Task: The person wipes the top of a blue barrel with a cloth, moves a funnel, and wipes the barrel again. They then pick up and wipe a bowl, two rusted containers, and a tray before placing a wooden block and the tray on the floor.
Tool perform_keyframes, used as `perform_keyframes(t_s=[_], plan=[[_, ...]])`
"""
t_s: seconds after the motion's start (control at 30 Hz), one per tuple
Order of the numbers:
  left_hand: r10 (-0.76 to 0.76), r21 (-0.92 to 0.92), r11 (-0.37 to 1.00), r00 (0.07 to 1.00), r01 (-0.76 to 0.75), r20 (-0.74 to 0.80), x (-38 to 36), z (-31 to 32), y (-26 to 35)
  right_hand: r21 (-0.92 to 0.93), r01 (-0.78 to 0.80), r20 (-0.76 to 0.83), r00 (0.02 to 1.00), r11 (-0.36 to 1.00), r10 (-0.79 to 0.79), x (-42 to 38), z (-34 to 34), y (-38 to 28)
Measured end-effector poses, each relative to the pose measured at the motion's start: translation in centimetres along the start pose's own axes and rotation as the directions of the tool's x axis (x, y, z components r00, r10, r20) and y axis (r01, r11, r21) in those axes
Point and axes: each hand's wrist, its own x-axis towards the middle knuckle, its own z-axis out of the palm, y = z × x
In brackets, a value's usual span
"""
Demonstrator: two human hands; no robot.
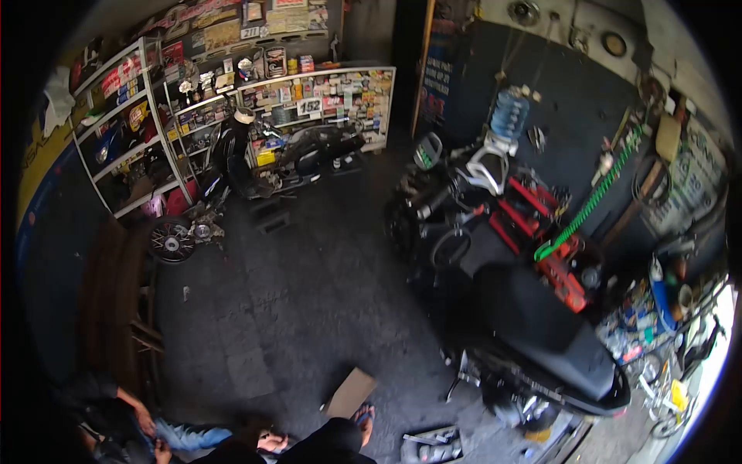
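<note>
Neither my left hand nor my right hand shows in the head view. At the bottom edge are my dark-clothed legs (332, 442), with a sandalled foot (364, 424) on the floor. A piece of brown cardboard (350, 393) lies just ahead of that foot. To its right a grey tray (431, 445) holds metal parts or tools too small to name. A black motor scooter (533, 332) with a long seat stands on the right.
Another person (100, 410) in jeans sits at lower left, beside a brown wooden bench (116, 301). Shelves (147, 116) and a glass display counter (325, 100) line the back. A loose wheel (171, 240) lies left; a green coiled hose (591, 205) hangs right, above red equipment (564, 282).
</note>
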Motion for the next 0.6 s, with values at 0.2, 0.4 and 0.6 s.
perform_keyframes(t_s=[0.2, 0.4, 0.6], plan=[[0.418, -0.307, 0.831, 0.885, -0.463, -0.202, 1.1, -7.2, 25.8, -0.114, 0.235, 0.089, 0.97, 0.965, -0.226, 6.3, 9.1, -25.5], [0.825, -0.228, 0.412, 0.467, -0.882, -0.319, -4.3, -16.3, 53.4, -0.111, 0.258, 0.103, 0.963, 0.96, -0.247, 10.2, 20.6, -38.1], [0.909, -0.134, 0.18, 0.217, -0.974, -0.356, -0.8, -24.6, 75.1, -0.082, 0.169, 0.067, 0.984, 0.982, -0.163, 15.7, 34.0, -47.5]])
